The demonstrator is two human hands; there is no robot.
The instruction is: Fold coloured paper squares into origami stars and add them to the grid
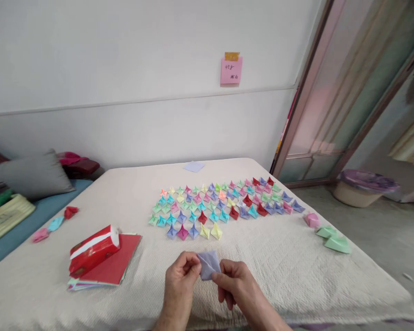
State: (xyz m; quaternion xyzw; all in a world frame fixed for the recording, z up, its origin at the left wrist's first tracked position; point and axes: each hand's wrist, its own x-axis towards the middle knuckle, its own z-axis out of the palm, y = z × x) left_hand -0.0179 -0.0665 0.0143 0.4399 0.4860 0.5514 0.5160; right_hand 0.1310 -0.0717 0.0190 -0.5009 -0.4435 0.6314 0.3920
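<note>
My left hand (178, 280) and my right hand (239, 285) both pinch a small folded lilac paper (209, 264) near the front edge of a cream-covered table (296, 266). The left fingers grip its left edge, the right fingers its lower right corner. Just beyond the hands lie rows of several small folded paper shapes (224, 204) in many colours, laid flat on the cloth.
A red tissue pack (93, 250) rests on a stack of coloured paper sheets (115, 269) at the left. Loose folded pieces lie at the left edge (55, 224) and right edge (331, 236). One lilac sheet (194, 166) sits at the back. A basin (364, 187) stands on the floor.
</note>
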